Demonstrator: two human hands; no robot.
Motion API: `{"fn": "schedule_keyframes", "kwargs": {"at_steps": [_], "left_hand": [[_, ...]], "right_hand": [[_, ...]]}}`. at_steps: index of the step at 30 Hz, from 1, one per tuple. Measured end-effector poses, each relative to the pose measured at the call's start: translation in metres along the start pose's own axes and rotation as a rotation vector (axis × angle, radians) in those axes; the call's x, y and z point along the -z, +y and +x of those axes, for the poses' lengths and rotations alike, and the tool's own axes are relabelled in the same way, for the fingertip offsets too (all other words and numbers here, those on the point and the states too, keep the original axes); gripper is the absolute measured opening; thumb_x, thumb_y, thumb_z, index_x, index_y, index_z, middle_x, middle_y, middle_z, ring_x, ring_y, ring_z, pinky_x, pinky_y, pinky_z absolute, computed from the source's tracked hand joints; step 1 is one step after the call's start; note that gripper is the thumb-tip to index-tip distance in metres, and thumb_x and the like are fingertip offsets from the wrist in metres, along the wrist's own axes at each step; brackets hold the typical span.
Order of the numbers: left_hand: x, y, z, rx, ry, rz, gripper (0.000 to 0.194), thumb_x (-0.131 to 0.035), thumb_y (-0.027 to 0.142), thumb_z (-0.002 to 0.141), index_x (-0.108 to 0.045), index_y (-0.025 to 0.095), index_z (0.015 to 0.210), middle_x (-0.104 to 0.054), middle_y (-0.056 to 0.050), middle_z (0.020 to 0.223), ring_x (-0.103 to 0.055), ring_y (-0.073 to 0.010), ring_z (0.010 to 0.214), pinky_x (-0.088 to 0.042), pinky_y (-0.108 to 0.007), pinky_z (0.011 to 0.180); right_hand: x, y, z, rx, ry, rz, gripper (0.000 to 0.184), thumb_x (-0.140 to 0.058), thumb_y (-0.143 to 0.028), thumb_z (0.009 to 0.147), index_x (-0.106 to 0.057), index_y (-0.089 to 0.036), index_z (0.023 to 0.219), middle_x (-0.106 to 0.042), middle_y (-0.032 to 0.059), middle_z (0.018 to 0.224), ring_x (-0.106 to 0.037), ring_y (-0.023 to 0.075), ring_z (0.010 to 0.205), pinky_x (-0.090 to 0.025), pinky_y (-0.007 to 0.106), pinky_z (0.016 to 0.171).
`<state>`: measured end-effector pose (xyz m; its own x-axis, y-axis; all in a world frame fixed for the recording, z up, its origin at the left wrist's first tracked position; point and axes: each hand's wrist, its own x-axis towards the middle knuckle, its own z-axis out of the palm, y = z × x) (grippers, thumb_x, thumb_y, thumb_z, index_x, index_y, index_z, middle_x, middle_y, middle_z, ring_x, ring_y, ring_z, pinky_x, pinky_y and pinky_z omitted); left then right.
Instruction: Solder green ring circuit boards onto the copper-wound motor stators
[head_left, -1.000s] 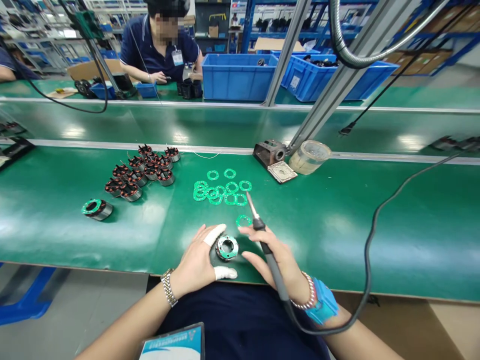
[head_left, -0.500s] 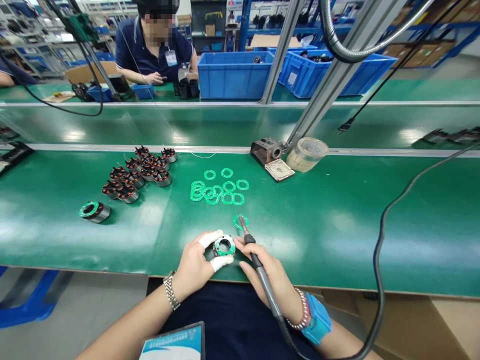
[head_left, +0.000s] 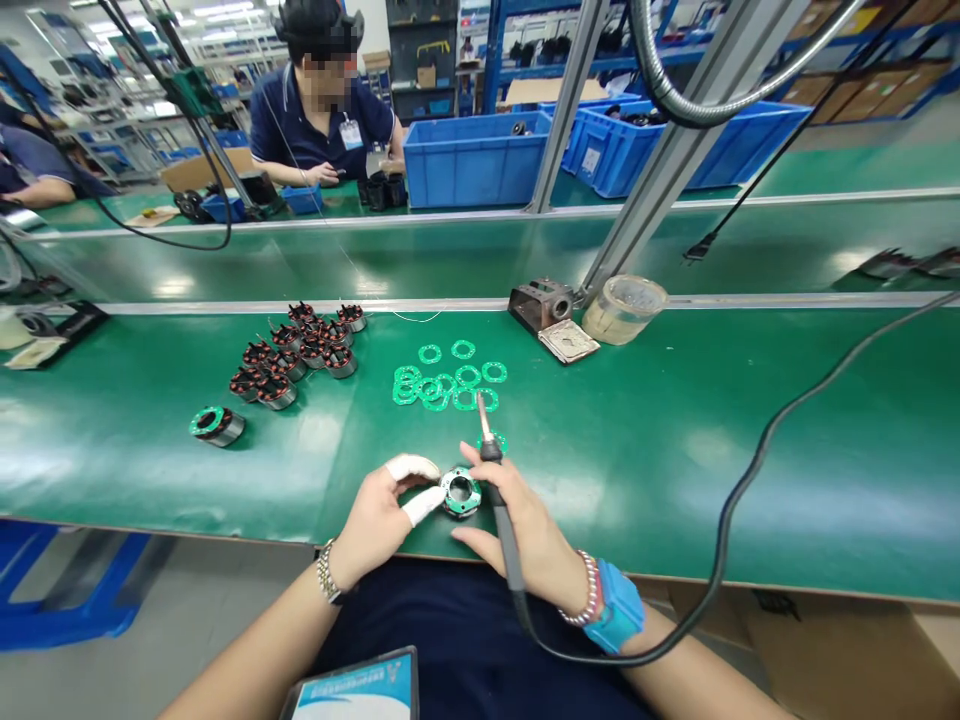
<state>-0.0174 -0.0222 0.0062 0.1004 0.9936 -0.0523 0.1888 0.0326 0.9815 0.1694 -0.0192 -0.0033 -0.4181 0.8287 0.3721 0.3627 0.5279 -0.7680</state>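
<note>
My left hand (head_left: 382,505), with white covers on thumb and index finger, has those two fingertips at the left side of a motor stator (head_left: 452,508). A green ring-shaped circuit board (head_left: 471,497) lies on top of the stator, its open centre facing up. My right hand (head_left: 529,520) grips a soldering iron (head_left: 507,545), its tip pointing away from me. The right fingers curve around the stator's right side; whether they touch it I cannot tell. Just beyond, a loose green ring board (head_left: 501,440) is partly hidden by the iron.
Several green ring boards (head_left: 467,376) lie ahead. Bare stators (head_left: 277,392) cluster to the left, near one stator topped with a ring (head_left: 217,427). An iron stand (head_left: 541,304), a sponge (head_left: 568,341) and a plastic tub (head_left: 625,310) stand behind. The iron's cable (head_left: 724,530) crosses the right side.
My left fingers have shifted from around the stator to its left side. The stator looks turned. My right hand has come closer, and the iron stands more upright.
</note>
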Motion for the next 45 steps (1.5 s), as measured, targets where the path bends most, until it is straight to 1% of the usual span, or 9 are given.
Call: {"fn": "schedule_keyframes", "kwargs": {"at_steps": [5,11,18,25,28,32,36,39,45], "left_hand": [[-0.004,0.001,0.011,0.047,0.045,0.004,0.014,-0.060,0.029,0.073,-0.060,0.015,0.075,-0.063,-0.001,0.069,-0.058,-0.0132,0.063,-0.050,-0.026,0.064],[-0.003,0.002,0.011,0.049,-0.049,0.035,0.020,-0.057,0.028,0.075,-0.067,0.017,0.089,-0.065,-0.003,0.078,-0.059,-0.0155,0.071,-0.048,-0.029,0.070],[-0.004,0.005,0.017,0.187,-0.048,-0.157,0.014,-0.064,0.026,0.068,-0.061,0.014,0.073,-0.061,0.000,0.065,-0.055,-0.0114,0.060,-0.046,-0.024,0.060],[-0.006,0.008,0.016,0.189,-0.099,-0.153,0.014,-0.060,0.028,0.071,-0.057,0.015,0.070,-0.055,0.002,0.060,-0.050,-0.0098,0.056,-0.043,-0.021,0.056],[-0.005,0.007,0.017,0.185,-0.130,-0.129,0.013,-0.059,0.027,0.072,-0.055,0.015,0.069,-0.053,0.003,0.059,-0.048,-0.0086,0.054,-0.041,-0.020,0.054],[-0.002,0.005,0.020,0.213,-0.212,-0.133,0.013,-0.057,0.027,0.074,-0.054,0.015,0.069,-0.054,0.003,0.057,-0.049,-0.0082,0.051,-0.041,-0.020,0.052],[-0.001,0.004,0.022,0.228,-0.217,-0.138,0.014,-0.057,0.028,0.073,-0.054,0.014,0.069,-0.055,0.002,0.054,-0.051,-0.0086,0.048,-0.042,-0.021,0.052],[-0.003,0.004,0.022,0.227,-0.195,-0.118,0.015,-0.058,0.029,0.073,-0.054,0.014,0.068,-0.055,0.003,0.052,-0.051,-0.0085,0.047,-0.042,-0.021,0.050],[-0.006,0.000,0.020,0.240,-0.148,-0.115,0.017,-0.060,0.031,0.072,-0.055,0.014,0.070,-0.055,0.003,0.050,-0.052,-0.0086,0.046,-0.042,-0.021,0.050]], "right_hand": [[-0.009,0.000,0.010,0.046,0.023,-0.011,0.042,-0.059,-0.011,0.072,-0.041,-0.022,0.109,-0.047,0.0154,0.130,-0.050,0.0233,0.116,-0.044,0.041,0.093],[0.018,0.003,0.017,0.099,-0.164,0.109,0.043,-0.055,-0.012,0.074,-0.036,-0.022,0.111,-0.049,0.0151,0.129,-0.049,0.0210,0.118,-0.044,0.038,0.094],[0.013,-0.005,0.026,0.156,-0.049,-0.072,0.034,-0.048,-0.008,0.077,-0.045,-0.022,0.107,-0.062,0.0094,0.106,-0.058,0.0214,0.098,-0.050,0.040,0.084],[0.007,-0.008,0.016,0.245,-0.007,-0.152,0.031,-0.048,-0.005,0.077,-0.048,-0.023,0.103,-0.065,0.0069,0.099,-0.055,0.0241,0.102,-0.045,0.048,0.089],[0.009,-0.011,0.011,0.223,0.001,-0.124,0.030,-0.050,-0.006,0.077,-0.049,-0.023,0.101,-0.066,0.0066,0.097,-0.057,0.0237,0.100,-0.046,0.046,0.089],[0.017,-0.016,0.006,0.144,0.123,-0.037,0.028,-0.051,-0.006,0.079,-0.051,-0.024,0.100,-0.066,0.0066,0.094,-0.059,0.0219,0.100,-0.048,0.040,0.088],[0.031,-0.021,0.000,0.090,0.155,-0.009,0.024,-0.048,-0.007,0.082,-0.056,-0.025,0.095,-0.066,0.0014,0.073,-0.065,0.0176,0.079,-0.053,0.030,0.073],[0.042,-0.023,-0.002,0.134,0.128,-0.066,0.025,-0.052,-0.013,0.082,-0.057,-0.022,0.104,-0.061,0.0005,0.064,-0.059,0.0152,0.057,-0.050,0.028,0.055],[0.048,-0.024,0.001,0.132,0.084,0.011,0.022,-0.050,-0.006,0.078,-0.062,-0.017,0.095,-0.060,0.0041,0.067,-0.055,0.0146,0.058,-0.047,0.029,0.054]]}}
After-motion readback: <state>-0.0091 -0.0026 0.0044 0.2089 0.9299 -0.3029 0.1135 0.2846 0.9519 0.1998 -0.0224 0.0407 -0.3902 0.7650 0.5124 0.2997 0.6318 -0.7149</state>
